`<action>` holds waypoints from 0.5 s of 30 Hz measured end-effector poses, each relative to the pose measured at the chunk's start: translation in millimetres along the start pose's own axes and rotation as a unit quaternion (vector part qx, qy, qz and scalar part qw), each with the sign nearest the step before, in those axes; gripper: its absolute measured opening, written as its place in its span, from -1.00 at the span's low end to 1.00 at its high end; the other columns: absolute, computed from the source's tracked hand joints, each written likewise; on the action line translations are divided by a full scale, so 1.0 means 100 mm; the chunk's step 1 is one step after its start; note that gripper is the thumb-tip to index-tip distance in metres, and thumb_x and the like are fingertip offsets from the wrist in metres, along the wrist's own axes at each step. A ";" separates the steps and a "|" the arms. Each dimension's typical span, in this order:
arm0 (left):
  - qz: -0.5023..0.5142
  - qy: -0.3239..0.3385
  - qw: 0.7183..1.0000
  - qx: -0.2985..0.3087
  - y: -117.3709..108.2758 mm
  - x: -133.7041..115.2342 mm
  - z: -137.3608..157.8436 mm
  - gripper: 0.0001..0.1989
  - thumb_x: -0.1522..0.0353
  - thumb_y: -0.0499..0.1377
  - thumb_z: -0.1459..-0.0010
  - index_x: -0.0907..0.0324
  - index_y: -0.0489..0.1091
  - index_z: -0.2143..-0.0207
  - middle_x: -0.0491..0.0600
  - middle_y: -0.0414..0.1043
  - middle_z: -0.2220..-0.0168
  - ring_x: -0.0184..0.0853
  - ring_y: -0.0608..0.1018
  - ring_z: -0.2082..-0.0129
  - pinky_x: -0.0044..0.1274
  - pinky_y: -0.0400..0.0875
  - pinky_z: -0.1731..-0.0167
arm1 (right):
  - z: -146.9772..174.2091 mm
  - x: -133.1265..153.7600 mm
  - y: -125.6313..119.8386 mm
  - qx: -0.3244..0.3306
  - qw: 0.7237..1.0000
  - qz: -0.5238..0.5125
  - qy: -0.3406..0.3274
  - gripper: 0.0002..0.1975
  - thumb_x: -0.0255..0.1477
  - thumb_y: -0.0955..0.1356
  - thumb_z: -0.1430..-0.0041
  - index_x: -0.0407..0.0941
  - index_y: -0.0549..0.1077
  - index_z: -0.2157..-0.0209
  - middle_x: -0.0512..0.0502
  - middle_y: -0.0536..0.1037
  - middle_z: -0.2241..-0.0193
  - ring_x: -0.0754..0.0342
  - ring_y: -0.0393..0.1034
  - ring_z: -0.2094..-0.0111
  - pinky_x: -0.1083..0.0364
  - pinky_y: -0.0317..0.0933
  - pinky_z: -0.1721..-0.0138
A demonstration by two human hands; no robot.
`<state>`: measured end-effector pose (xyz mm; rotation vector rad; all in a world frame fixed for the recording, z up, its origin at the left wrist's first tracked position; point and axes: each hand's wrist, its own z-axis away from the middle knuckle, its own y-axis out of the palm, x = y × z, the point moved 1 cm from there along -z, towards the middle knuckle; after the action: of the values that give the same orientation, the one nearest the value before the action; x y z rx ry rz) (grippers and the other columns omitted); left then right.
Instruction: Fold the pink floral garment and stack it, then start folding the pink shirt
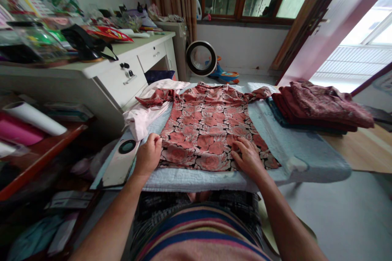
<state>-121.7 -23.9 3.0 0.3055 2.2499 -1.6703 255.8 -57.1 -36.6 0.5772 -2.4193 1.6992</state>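
A red floral blouse (205,130) with black and beige leaves lies spread on a light blue cloth (294,142), its collar at the far end and both sleeves out to the sides. My left hand (150,153) has its fingers closed on the blouse's left side edge near the hem. Lying flat on the lower right part of the garment is my right hand (247,155), fingers stretched out and slightly bent. A pale pink garment (141,120) lies partly beside and behind the left sleeve.
Folded dark red clothes (318,108) are stacked at the right end of the ironing surface. A pale board with a dark round hole (119,163) lies at the left. The white desk (119,77) with cluttered top stands beyond it; a washing machine door (201,58) hangs open behind.
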 end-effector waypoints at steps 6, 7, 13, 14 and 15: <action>0.016 -0.020 1.000 -0.010 -0.02 0.04 -0.03 -0.78 0.29 -0.01 -0.28 0.14 0.36 0.13 0.02 0.57 0.27 -0.19 0.60 0.25 -0.50 0.33 0.29 | -0.01 0.04 0.03 -0.002 1.000 0.007 0.000 -0.65 -0.29 0.28 -0.27 -0.08 0.48 -0.03 -0.27 0.43 -0.15 -0.18 0.25 -0.21 -0.21 0.08 -0.21; 0.009 -0.020 1.000 -0.008 -0.02 0.06 -0.02 -0.78 0.29 0.00 -0.27 0.14 0.36 0.12 0.01 0.56 0.27 -0.19 0.60 0.24 -0.50 0.34 0.28 | -0.01 0.04 0.03 -0.001 1.000 0.010 0.001 -0.65 -0.29 0.28 -0.27 -0.08 0.48 -0.03 -0.27 0.43 -0.15 -0.19 0.25 -0.21 -0.23 0.06 -0.21; -0.086 0.044 0.994 0.046 -0.03 0.18 0.11 -0.78 0.39 0.00 -0.24 0.13 0.42 0.16 0.04 0.49 0.11 -0.22 0.56 0.16 -0.51 0.37 0.27 | -0.01 0.01 0.07 0.017 1.000 0.020 0.010 -0.63 -0.30 0.27 -0.27 -0.10 0.46 -0.06 -0.28 0.41 -0.17 -0.20 0.23 -0.23 -0.25 0.03 -0.23; -0.106 0.044 0.992 0.053 -0.03 0.19 0.12 -0.76 0.40 -0.01 -0.25 0.13 0.43 0.14 0.04 0.47 0.10 -0.22 0.56 0.18 -0.50 0.37 0.30 | -0.01 0.01 0.07 0.017 1.000 0.021 0.011 -0.63 -0.30 0.27 -0.27 -0.10 0.46 -0.06 -0.28 0.41 -0.17 -0.20 0.23 -0.23 -0.25 0.03 -0.23; -0.122 0.043 0.990 0.059 -0.03 0.19 0.14 -0.73 0.41 -0.03 -0.26 0.12 0.44 0.12 0.04 0.46 0.09 -0.23 0.56 0.20 -0.50 0.36 0.33 | -0.01 0.01 0.08 0.016 1.000 0.022 0.012 -0.62 -0.30 0.27 -0.27 -0.10 0.45 -0.06 -0.28 0.40 -0.17 -0.21 0.23 -0.23 -0.25 0.03 -0.23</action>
<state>-138.9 -38.6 -4.9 0.1348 2.3354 -1.9527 252.2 -54.4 -43.1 0.5085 -2.4101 1.7539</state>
